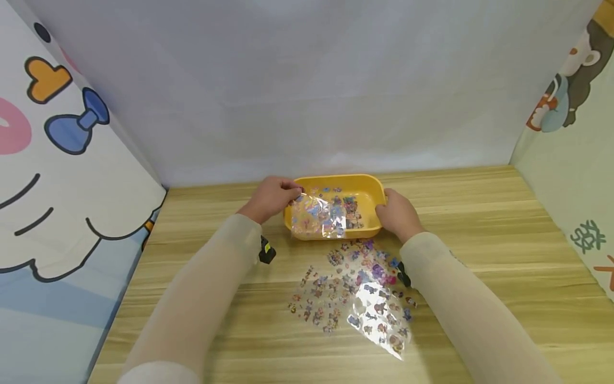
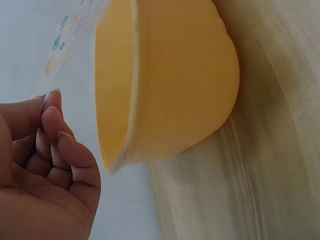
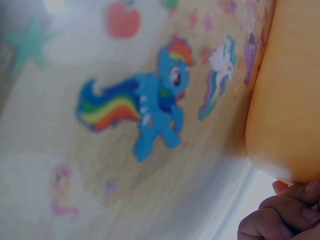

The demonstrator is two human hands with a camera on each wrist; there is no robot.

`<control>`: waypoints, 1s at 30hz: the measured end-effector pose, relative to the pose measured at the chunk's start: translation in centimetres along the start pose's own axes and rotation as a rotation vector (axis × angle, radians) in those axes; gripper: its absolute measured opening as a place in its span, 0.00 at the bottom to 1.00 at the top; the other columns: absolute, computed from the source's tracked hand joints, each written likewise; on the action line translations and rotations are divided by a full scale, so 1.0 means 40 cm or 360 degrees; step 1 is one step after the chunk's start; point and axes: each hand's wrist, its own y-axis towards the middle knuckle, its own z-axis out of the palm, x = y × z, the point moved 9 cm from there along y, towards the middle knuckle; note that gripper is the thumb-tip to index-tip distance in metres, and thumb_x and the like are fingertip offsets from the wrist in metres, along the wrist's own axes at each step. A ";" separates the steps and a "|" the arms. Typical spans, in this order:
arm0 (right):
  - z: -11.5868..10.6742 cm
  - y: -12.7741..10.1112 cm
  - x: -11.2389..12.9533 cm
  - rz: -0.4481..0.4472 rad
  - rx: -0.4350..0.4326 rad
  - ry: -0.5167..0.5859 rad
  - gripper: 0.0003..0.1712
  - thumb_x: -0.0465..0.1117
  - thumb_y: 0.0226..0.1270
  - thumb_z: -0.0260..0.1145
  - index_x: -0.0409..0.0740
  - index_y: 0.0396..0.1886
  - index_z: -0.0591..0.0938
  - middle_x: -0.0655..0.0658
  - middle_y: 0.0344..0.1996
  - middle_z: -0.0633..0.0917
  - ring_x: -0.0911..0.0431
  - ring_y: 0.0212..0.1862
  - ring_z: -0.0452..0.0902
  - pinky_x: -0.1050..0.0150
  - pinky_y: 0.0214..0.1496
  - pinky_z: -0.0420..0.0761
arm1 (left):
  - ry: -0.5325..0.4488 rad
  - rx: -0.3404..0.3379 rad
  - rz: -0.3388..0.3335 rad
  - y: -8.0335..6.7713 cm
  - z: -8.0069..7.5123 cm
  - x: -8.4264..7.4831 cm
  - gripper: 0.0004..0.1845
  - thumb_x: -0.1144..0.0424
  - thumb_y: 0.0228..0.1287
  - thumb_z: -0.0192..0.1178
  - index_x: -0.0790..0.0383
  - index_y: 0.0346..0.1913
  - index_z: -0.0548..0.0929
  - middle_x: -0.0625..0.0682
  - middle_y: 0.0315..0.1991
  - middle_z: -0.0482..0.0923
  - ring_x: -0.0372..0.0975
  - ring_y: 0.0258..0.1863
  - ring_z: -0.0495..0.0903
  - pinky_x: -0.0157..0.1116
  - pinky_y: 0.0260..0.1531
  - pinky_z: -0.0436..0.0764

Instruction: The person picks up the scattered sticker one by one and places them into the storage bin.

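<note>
A yellow plastic basin stands near the back of the table. My left hand pinches the corner of a clear sticker sheet between thumb and forefinger, and the sheet hangs over the basin's left part. In the left wrist view the same hand is beside the basin's wall, its other fingers curled. My right hand grips the basin's right rim. More small printed stickers show inside the basin. The right wrist view has curled fingers at the basin's side.
Several clear sticker sheets lie overlapping in front of the basin, one with strong glare. Close up, one bears a blue rainbow-tailed pony. A pale curtain hangs behind the wooden table, with printed cartoon panels at the sides.
</note>
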 end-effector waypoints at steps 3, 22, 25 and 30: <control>-0.001 -0.001 0.002 0.0004 0.0004 0.0000 0.35 0.41 0.79 0.50 0.31 0.79 0.57 0.28 0.70 0.71 0.37 0.61 0.75 0.42 0.66 0.74 | 0.0062 -0.0005 0.0005 0.013 0.003 -0.014 0.12 0.56 0.79 0.58 0.55 0.52 0.88 0.50 0.48 0.85 0.44 0.42 0.80 0.43 0.42 0.80; 0.001 0.005 -0.004 -0.0007 -0.0016 -0.0013 0.35 0.41 0.78 0.51 0.31 0.79 0.59 0.28 0.69 0.72 0.36 0.62 0.75 0.41 0.67 0.72 | -0.0006 -0.0052 0.0014 0.044 0.025 -0.064 0.12 0.58 0.80 0.57 0.57 0.53 0.88 0.57 0.53 0.83 0.48 0.47 0.80 0.44 0.46 0.80; 0.001 0.006 -0.003 -0.0008 -0.0014 -0.0013 0.35 0.41 0.78 0.51 0.31 0.79 0.59 0.28 0.69 0.72 0.36 0.61 0.74 0.41 0.67 0.72 | 0.0020 -0.0069 0.0034 0.044 0.030 -0.067 0.12 0.58 0.80 0.57 0.58 0.52 0.88 0.57 0.52 0.83 0.47 0.45 0.80 0.43 0.44 0.79; 0.001 0.003 -0.003 0.0007 0.0000 -0.0008 0.35 0.41 0.78 0.50 0.31 0.79 0.58 0.28 0.70 0.71 0.36 0.63 0.74 0.41 0.68 0.71 | 0.0119 -0.0061 0.0051 0.040 0.043 -0.067 0.12 0.58 0.79 0.57 0.58 0.51 0.88 0.53 0.49 0.83 0.45 0.39 0.78 0.42 0.37 0.75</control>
